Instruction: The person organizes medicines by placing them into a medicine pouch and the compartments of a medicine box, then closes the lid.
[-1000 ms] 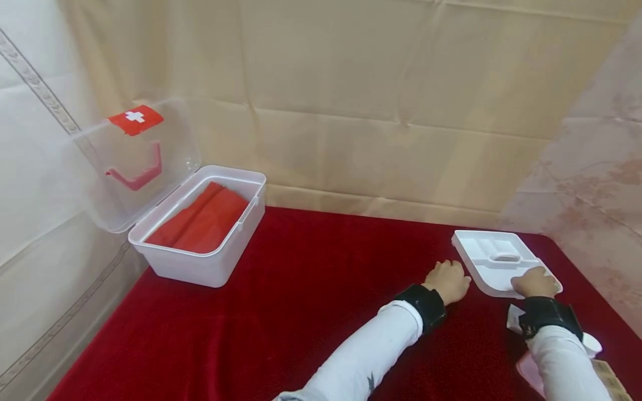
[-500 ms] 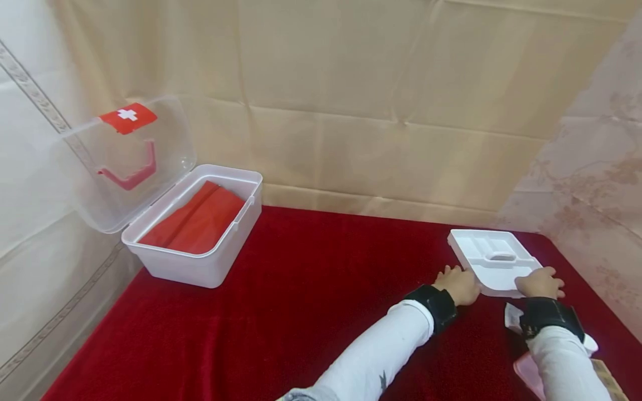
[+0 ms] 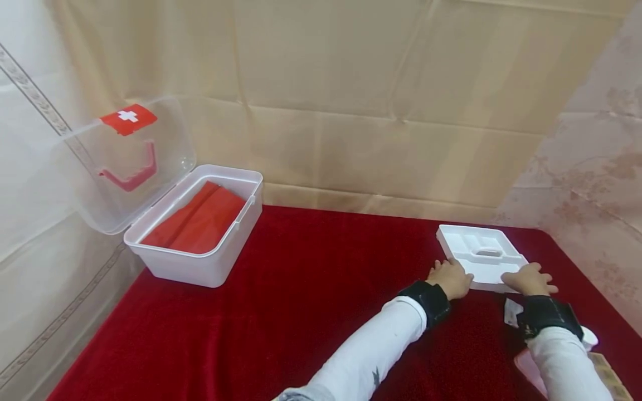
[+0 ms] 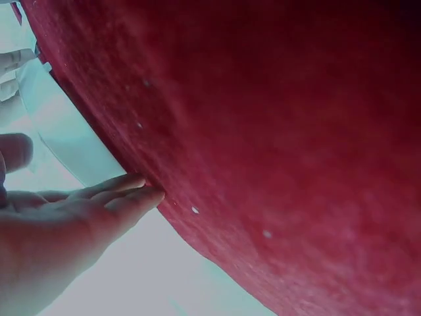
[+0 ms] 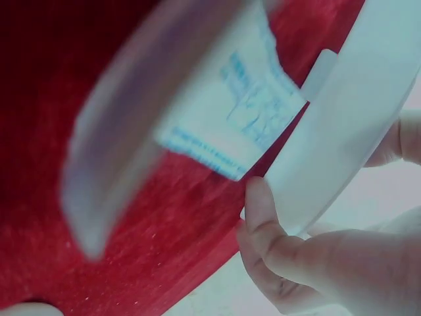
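Note:
A white divided tray (image 3: 484, 273) with a raised grip in its middle lies at the far right of the red cloth. My left hand (image 3: 450, 278) is at its near left corner. The left wrist view shows the fingers (image 4: 125, 197) extended against the tray's lower side, the thumb held apart from them. At the near right corner my right hand (image 3: 529, 279) holds the tray. In the right wrist view its fingers (image 5: 263, 217) bend round the outer wall, with the thumb on the rim side.
A white first-aid box (image 3: 233, 253) stands at the left with its clear lid (image 3: 173, 131) raised and orange-red packets (image 3: 200, 220) inside. By my right forearm lie a small printed packet (image 3: 511, 312), a pink item (image 3: 529, 367), a white round item (image 3: 589, 337) and a tan sectioned item (image 3: 609, 373).
The tray has shifted a little to the left. My left hand first came right to the tray's corner, then moved back left with it; my right hand has moved slightly left too.

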Action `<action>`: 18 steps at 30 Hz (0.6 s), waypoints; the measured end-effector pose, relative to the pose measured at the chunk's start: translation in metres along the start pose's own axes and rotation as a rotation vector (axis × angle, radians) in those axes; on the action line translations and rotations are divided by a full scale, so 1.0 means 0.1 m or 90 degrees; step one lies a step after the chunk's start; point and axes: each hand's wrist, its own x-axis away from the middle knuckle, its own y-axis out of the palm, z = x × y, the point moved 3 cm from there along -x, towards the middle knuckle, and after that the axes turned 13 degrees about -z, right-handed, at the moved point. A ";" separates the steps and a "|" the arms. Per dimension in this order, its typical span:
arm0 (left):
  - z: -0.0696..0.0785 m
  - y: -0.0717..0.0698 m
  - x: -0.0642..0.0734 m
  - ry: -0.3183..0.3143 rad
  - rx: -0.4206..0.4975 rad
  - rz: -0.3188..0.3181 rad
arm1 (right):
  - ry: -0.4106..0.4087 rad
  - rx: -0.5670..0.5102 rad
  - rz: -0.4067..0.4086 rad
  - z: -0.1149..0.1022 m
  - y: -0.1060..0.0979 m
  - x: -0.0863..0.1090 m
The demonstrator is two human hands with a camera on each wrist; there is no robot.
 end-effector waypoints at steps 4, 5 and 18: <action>-0.06 -0.04 0.01 -0.030 0.020 0.027 | -0.011 0.009 -0.012 -0.07 0.06 0.05; -0.08 -0.05 0.02 -0.037 0.023 0.034 | -0.016 0.009 -0.015 -0.09 0.08 0.07; -0.47 -0.31 0.19 -0.078 -0.006 0.087 | -0.052 0.047 -0.036 -0.41 0.33 0.26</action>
